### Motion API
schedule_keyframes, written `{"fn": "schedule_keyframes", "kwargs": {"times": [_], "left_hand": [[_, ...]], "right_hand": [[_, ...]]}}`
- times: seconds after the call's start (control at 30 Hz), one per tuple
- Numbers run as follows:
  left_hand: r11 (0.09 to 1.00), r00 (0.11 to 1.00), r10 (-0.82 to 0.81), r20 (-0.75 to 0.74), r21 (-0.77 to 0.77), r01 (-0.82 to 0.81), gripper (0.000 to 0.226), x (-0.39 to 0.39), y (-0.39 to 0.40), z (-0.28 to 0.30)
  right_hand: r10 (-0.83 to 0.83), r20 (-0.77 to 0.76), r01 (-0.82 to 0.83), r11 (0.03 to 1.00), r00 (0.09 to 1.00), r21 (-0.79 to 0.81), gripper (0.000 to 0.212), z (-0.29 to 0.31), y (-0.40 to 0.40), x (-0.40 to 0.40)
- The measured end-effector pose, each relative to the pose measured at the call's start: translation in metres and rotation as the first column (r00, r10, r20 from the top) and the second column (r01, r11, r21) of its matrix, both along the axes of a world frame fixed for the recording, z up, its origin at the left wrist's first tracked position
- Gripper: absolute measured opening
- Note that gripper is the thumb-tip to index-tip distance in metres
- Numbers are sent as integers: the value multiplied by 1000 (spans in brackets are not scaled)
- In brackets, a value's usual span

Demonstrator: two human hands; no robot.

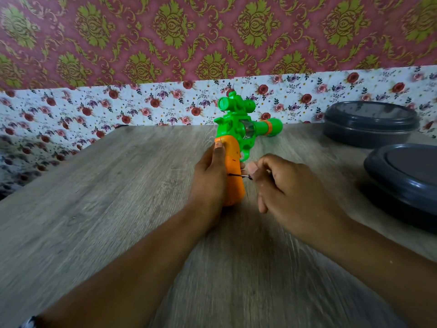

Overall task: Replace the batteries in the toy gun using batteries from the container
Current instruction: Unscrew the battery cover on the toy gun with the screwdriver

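Head view: a glossy plastic toy gun, green body with a round scope and orange grip, stands near the middle of the grey wood-grain tabletop, toward its far edge. The left hand wraps the smooth orange grip, thumb pressed along its upper side. The right hand, fingers curled tight, pinches a thin dark metal tool whose tip meets the grip's side. Along the tabletop's right edge sit two dark grey rounded plastic containers, the far container and the near container, both lidded.
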State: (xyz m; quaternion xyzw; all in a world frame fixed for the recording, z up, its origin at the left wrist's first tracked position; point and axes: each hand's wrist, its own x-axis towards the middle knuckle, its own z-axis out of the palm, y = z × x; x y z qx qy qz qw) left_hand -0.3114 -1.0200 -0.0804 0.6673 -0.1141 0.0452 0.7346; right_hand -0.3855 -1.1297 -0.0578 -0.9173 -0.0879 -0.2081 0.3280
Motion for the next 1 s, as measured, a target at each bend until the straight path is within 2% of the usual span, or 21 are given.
{"fn": "schedule_keyframes", "kwargs": {"times": [0.07, 0.23, 0.33, 0.57, 0.7, 0.77, 0.87, 1.0], "left_hand": [[1000, 1000, -1, 13, -16, 2, 21, -1, -1, 0], [1000, 1000, -3, 11, -20, 3, 24, 3, 1, -3], [1000, 1000, -8, -1, -14, 8, 28, 2, 0, -2], [998, 1000, -21, -15, -59, 20, 23, 4, 0, -2], [998, 999, -34, -30, -44, 33, 25, 3, 1, -3], [999, 999, -25, -36, -37, 23, 27, 3, 1, -2], [999, 998, 3, -63, -54, -7, 28, 5, 0, -2], [987, 985, -35, -170, -163, 8, 40, 8, -1, -2]], "right_hand": [[-31, 20, 32, 998, 999, -57, 45, 2, -2, 0], [5, 14, -5, 1000, 1000, 13, 19, -1, -3, 4], [-2, 15, 2, 999, 1000, 33, 11, -3, -3, 5], [6, 182, 21, 988, 983, -150, 9, 1, 0, -4], [30, 203, 9, 982, 979, -187, 10, 0, 0, -3], [4, 182, 19, 992, 983, -121, 10, -1, -2, -1], [-33, 99, 24, 996, 995, 85, 15, -2, -5, 5], [10, -73, 21, 911, 997, 412, 15, -2, -7, 11]]}}
